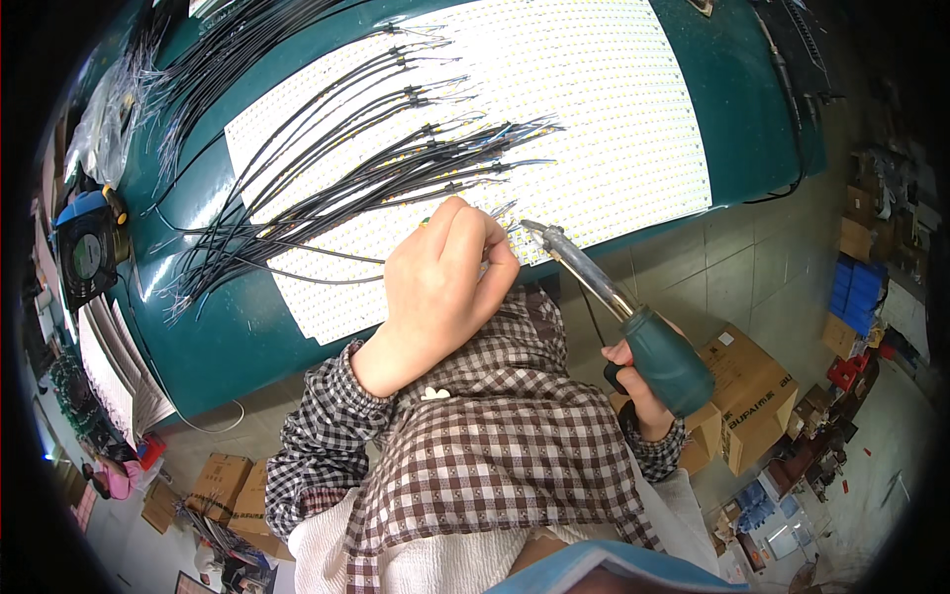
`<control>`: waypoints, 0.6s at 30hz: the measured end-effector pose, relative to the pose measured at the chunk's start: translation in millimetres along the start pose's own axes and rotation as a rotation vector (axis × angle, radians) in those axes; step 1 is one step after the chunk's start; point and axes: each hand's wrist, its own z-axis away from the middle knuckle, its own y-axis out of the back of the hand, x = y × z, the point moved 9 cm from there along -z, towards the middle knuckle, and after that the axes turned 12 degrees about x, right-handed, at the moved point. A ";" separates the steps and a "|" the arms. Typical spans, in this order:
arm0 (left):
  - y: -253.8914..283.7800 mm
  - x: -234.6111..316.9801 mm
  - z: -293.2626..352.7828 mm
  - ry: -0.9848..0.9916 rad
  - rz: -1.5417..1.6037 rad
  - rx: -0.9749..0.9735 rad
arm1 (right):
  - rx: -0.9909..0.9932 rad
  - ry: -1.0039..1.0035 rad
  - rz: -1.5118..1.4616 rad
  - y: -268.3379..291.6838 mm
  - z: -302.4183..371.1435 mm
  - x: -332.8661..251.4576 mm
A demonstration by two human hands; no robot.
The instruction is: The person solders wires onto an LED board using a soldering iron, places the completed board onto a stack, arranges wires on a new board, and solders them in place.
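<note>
Black cables (pixel 336 188) lie bunched across the left half of the white board (pixel 614 119), which is dotted all over with small yellow squares; their stripped, thin wire ends point toward the board's middle, and their other ends hang past its left edge. My left hand (pixel 445 267) is over the board's near edge, thumb and forefinger drawn tightly together on one of those cables, with hardly any gap; the exact spot of the grip is hidden behind my knuckles. Just beyond my fingertips, a few thin wire ends (pixel 507 210) show against the board.

With my right hand (pixel 643 391), off the board's near edge and to the right, I have hold of a soldering iron (pixel 668 361) by its thick green handle. Those fingers are curled closed about it, though most of them are hidden behind the handle. Its metal barrel slants up so that the tip shows over the board's near edge, just right of the wire ends; I cannot tell whether it touches anything.

Under the board is a green tabletop (pixel 228 361). Beyond the board's upper left corner lies a second bundle of black cables (pixel 252 54). Well left of the board are a clear plastic bag (pixel 99 144) and a blue-and-black device (pixel 89 247) with a round front; below the board's right side, cardboard boxes (pixel 747 381) stand on the floor
</note>
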 end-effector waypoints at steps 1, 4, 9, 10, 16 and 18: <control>0.4 -0.3 -0.1 0.001 0.001 0.000 | 0.000 0.000 -0.014 0.1 1.0 1.7; 0.0 -0.6 1.0 0.002 -0.006 -0.011 | -0.005 -0.006 -0.015 0.0 1.8 2.5; -0.6 1.2 -0.1 0.009 -0.002 -0.044 | 0.021 -0.063 -0.044 -1.1 1.6 2.6; -1.2 0.2 0.6 0.010 -0.003 -0.043 | 0.021 -0.051 -0.036 -1.0 2.0 3.2; -1.0 -0.9 0.8 0.012 -0.004 -0.020 | 0.037 -0.020 0.032 4.0 4.9 4.9; -0.3 0.2 0.2 0.004 -0.001 -0.013 | 0.043 -0.029 0.047 4.3 4.9 5.9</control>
